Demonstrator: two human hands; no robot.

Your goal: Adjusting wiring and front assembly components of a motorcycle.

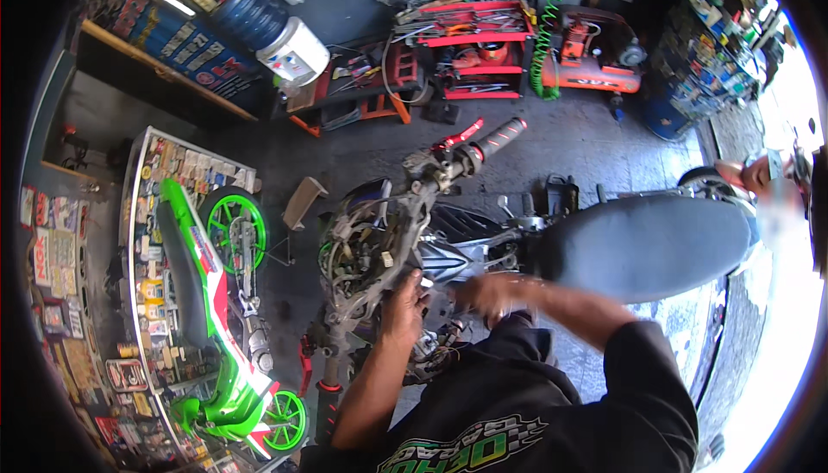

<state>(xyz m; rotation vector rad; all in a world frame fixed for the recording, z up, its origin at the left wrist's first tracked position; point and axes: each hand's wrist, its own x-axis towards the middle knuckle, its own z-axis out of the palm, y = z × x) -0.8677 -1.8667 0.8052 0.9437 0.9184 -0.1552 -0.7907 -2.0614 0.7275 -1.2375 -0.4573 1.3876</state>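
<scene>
A partly stripped motorcycle stretches across the middle, with a long grey seat (655, 244) and a dark body panel (453, 253). At its front, bare wiring (349, 244) hangs out below the handlebar (423, 193). My left hand (404, 309) is beside the wiring, fingers curled in by the panel's near edge. A small pale bit shows at its fingertips, too small to name. Just to the right, my right hand (487, 294) is blurred by motion close to the panel's near side. What its fingers do is hidden.
A green motorcycle (228, 395) stands at the left before a glass display case (138, 240). Along the back are a water dispenser (293, 52), a red tool cart (483, 42) and an orange air compressor (595, 76). Another person's hand (759, 175) shows near the motorcycle's rear.
</scene>
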